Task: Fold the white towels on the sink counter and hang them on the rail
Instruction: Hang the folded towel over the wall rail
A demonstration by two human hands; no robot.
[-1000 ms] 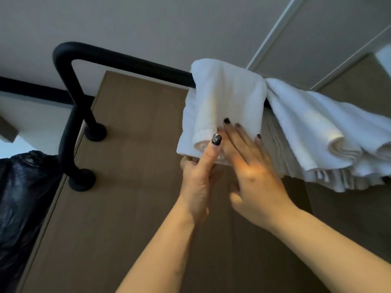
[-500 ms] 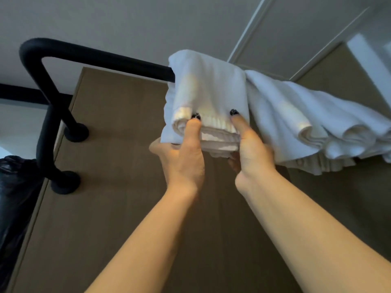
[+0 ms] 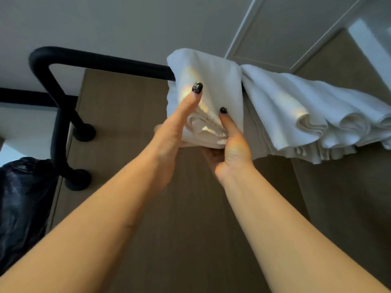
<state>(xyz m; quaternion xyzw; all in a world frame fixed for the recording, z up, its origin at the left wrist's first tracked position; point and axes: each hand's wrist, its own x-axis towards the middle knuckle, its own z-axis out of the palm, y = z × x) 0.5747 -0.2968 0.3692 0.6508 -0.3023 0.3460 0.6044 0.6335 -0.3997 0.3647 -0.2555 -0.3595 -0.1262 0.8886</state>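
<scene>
Up there, both hands, left hand (image 3: pixel 169 136) and right hand (image 3: pixel 230 149), pinch the soft, light, folded white cotton towel (image 3: pixel 211 81) by its thick lower folds, thumbs pressed in front, as it drapes limply over the black metal rail (image 3: pixel 110 62).

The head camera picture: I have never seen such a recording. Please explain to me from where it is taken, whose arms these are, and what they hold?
There is no machine here. A person wears a camera on the head, so the single picture shows that person's own two bare arms reaching up. The left hand and the right hand, both with dark painted nails, grip the lower end of a folded white cloth towel. This towel hangs over a black round metal rail fixed to a brown wooden wall panel. To its right, more white folded towels already hang on the same rail. At the lower left edge you see a black shiny plastic bag. No counter is in view.
</scene>
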